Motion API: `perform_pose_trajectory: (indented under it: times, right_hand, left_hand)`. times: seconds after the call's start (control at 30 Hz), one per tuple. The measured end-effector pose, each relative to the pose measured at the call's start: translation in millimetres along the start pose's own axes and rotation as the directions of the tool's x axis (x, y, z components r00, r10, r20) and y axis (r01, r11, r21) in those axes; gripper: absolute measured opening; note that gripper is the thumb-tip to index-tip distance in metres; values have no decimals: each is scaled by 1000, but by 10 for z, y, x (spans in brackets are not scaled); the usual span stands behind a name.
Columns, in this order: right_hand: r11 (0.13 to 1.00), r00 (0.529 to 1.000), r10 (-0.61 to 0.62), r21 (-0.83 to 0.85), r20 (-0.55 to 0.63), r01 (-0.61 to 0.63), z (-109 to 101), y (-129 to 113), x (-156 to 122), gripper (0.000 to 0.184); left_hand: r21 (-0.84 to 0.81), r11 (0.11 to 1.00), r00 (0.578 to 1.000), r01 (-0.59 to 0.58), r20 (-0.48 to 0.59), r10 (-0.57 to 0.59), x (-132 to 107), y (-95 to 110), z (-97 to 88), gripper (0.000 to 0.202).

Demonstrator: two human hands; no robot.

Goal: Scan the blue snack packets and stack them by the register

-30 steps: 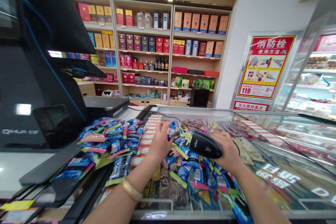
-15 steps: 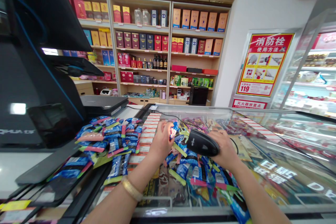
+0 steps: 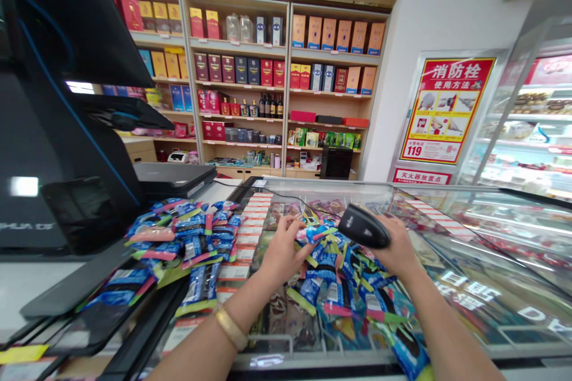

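Observation:
My right hand (image 3: 397,247) is wrapped around a black handheld barcode scanner (image 3: 364,227), held over a heap of small blue snack packets (image 3: 339,280) on the glass freezer lid (image 3: 469,262). My left hand (image 3: 281,250), with a gold bracelet on the wrist, reaches into the left side of that heap, its fingers curled onto a blue packet (image 3: 313,233). A second pile of the same blue packets (image 3: 183,238) lies to the left, beside the checkout terminal.
A black checkout terminal (image 3: 58,149) with screens fills the left. A thin cable (image 3: 286,196) runs across the freezer glass. Shelves of boxed goods and bottles (image 3: 268,83) line the back wall. A red fire-hydrant poster (image 3: 444,110) and a chilled display case (image 3: 531,125) stand at right.
My right hand has lifted the scanner up and to the right, away from the packet. My left hand has lowered the packet it was holding up onto the heap.

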State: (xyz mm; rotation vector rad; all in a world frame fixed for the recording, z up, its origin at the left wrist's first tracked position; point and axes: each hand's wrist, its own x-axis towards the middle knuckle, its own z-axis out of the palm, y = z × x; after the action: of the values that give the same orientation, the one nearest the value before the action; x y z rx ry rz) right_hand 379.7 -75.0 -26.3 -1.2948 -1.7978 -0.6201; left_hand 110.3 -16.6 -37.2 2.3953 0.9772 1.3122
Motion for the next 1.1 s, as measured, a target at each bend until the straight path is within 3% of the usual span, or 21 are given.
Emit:
perform_pose_trajectory:
  times: [0.1,0.23,0.4,0.57,0.63,0.7,0.8,0.9,1.0,1.1]
  right_hand:
    - [1000,1000,27,-5,-13,-27,15,61,-17,21]
    - [999,998,47,-8,-29,-48,36,106,-35,21]
    - [997,994,53,-54,-99,-58,47,153,-54,28]
    - [994,977,88,-47,-196,-99,53,176,-75,29]
    - [993,977,88,-61,-194,-102,65,182,-78,30]
    - [993,979,76,-77,-190,-92,81,188,-78,31]
    - [996,982,63,-57,-176,-74,103,190,-76,28]
    - [997,986,70,-19,-150,-74,104,174,-71,25]
    - [997,988,71,-18,-137,-74,93,156,-62,26]
    - [997,988,79,-15,-129,-82,97,162,-59,25]
  left_hand:
    - [-47,999,998,13,61,-10,-18,22,35,36]
    - [-28,999,999,24,27,-24,-19,61,52,47]
    - [157,985,981,-68,191,37,-41,129,47,47]
    - [250,964,956,-88,294,11,-60,131,17,67]
    - [261,962,969,-86,247,19,-33,99,-16,72]
    - [295,954,994,-51,107,19,18,51,-73,70]
    - [367,927,989,71,-149,-17,119,-27,-234,59]
    - [456,858,957,235,-261,-124,207,-73,-517,54]
    - [590,723,933,358,-197,-301,235,-102,-902,60]
    - [739,573,892,355,-85,-443,186,-175,-1303,70]
